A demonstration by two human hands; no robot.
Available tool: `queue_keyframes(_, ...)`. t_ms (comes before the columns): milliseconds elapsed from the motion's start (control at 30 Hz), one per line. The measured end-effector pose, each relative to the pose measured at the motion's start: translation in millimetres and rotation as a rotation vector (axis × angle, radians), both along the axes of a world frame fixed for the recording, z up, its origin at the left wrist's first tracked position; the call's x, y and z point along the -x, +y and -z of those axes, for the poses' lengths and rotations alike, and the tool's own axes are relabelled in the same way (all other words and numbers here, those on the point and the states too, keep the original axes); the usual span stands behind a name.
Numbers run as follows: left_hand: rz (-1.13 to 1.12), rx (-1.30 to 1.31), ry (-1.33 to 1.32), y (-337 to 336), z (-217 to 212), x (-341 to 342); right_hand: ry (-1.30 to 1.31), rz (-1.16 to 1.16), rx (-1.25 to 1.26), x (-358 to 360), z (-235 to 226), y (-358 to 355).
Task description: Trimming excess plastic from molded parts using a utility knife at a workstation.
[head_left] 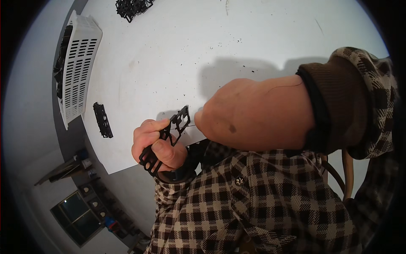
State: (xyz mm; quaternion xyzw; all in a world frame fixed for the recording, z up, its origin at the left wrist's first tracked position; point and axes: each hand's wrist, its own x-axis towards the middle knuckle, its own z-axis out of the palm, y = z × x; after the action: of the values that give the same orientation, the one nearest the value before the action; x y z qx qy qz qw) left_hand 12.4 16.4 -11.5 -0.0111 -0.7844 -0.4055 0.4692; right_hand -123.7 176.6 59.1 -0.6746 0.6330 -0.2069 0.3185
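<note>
A black plastic frame point(181, 120) with open cells is gripped in my left hand point(157, 146), its fingers and thumb wrapped round the lower part. The frame tilts up to the right, over the table's near edge. Close to its right side is my right hand point(239, 112), closed, with the back of the hand toward the view. A thin dark rod point(192, 125) runs from the right hand's fingertips to the frame; the rest of it is hidden in the fist, so its kind cannot be told. To the left, a similar black part point(102, 120) lies on the white table point(131, 84).
A white slotted basket point(80, 63) holding black parts stands at the table's left edge. A heap of black frames point(132, 8) lies at the far side. Small black scraps point(240, 40) dot the tabletop. A chair's curved wooden part point(347, 173) shows at the right.
</note>
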Motion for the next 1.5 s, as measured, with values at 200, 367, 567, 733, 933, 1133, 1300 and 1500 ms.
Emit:
queue_keyframes(200,0.052,-0.093,-0.077,4.4,-6.3,-3.2,0.015,-0.022,-0.234,-6.4,11.5,-9.7)
queue_keyframes(367,0.032,-0.082,-0.060,6.4,-6.3,-5.1,-0.091,0.070,-0.090,-5.7,24.3,4.9)
queue_keyframes(567,0.055,-0.011,-0.096,1.8,-6.3,-8.8,0.002,0.013,-0.179,-7.4,4.1,8.0)
queue_keyframes(733,0.144,0.015,-0.061,-4.4,-2.4,-6.9,0.083,-0.060,-0.084,-0.7,2.3,10.7)
queue_keyframes(933,0.207,0.079,-0.070,-4.1,-3.1,-3.8,-0.032,0.023,-0.055,-3.6,29.8,9.7)
queue_keyframes(1133,0.205,0.018,-0.153,-2.4,-11.1,0.5,0.051,-0.041,-0.166,-9.7,24.7,8.7)
queue_keyframes(1300,0.135,-0.054,-0.111,-2.8,-7.8,-4.3,0.017,0.041,-0.355,-17.3,33.9,-0.1)
queue_keyframes(1500,0.001,-0.052,-0.038,-2.1,-6.0,2.2,0.028,0.123,-0.125,-12.7,24.3,26.8)
